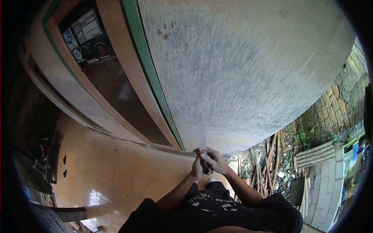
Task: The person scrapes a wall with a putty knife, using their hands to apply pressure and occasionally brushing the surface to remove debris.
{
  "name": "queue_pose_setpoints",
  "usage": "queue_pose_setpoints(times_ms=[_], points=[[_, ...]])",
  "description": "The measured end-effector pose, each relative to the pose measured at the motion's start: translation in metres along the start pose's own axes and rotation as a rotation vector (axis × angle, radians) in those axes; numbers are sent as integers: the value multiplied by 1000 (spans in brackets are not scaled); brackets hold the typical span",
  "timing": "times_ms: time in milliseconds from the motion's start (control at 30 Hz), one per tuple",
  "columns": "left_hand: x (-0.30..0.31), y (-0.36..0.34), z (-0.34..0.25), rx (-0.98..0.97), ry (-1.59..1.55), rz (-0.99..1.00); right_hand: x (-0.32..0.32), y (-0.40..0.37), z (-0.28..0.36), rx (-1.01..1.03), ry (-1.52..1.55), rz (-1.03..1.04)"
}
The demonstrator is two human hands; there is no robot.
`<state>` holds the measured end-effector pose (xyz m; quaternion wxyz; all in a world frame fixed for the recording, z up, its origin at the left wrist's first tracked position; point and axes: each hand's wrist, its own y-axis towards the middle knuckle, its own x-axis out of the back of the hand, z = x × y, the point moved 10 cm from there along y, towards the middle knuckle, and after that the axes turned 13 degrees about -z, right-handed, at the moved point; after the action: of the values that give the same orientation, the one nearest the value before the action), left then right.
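In front of my body, both hands meet around a scraper with a pale flat blade (pixel 200 136) pointing up toward the wall. My left hand (pixel 196 170) closes around the dark lower part from the left. My right hand (pixel 217 162) grips it from the right, its thumb lying across the top. A small brown piece and a bit of red show beside the fingers at the base of the blade. Much of the handle is hidden by the fingers. Beyond the blade rises the wall (pixel 217 70), its grey-white surface covered in streaky marks.
To the left stands a green-edged door frame (pixel 149 72) around dark glass with stickers (pixel 87 29). Shiny orange floor tiles (pixel 105 167) spread below, with sandals (pixel 65 174) at far left. On the right lie bamboo poles (pixel 268 167), rubble and a corrugated sheet (pixel 314 156).
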<state>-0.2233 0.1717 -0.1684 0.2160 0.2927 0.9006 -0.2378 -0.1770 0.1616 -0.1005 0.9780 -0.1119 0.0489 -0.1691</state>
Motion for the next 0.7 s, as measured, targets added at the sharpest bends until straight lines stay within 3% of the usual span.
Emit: queue_pose_setpoints(times_ms=[33,67,100,167,200,233,267,300,433,567,700], points=[[-12,-3,-6,66,-118,84,2,-3,9,38,-41,-1],[-15,-5,-23,-35,62,117,8,1,13,216,-46,-38],[-26,-10,-45,-100,203,206,9,-9,29,59,-42,-27],[-28,-7,-65,-239,400,373,15,-10,64,288,12,-79],[-31,-7,-84,-208,446,353,22,-11,78,353,38,-143],[-20,-2,-101,-350,749,314,30,-13,94,420,64,-207],[-23,-3,-128,-393,827,296,32,-14,109,442,91,-219],[-33,-9,-161,-436,907,275,35,-14,116,331,163,-234],[-89,-39,-268,-844,1217,332,38,-8,170,385,229,-281],[-118,-7,-310,-652,984,376,22,-4,222,535,239,-221],[-165,5,-316,-703,735,564,4,9,244,560,327,-240]])
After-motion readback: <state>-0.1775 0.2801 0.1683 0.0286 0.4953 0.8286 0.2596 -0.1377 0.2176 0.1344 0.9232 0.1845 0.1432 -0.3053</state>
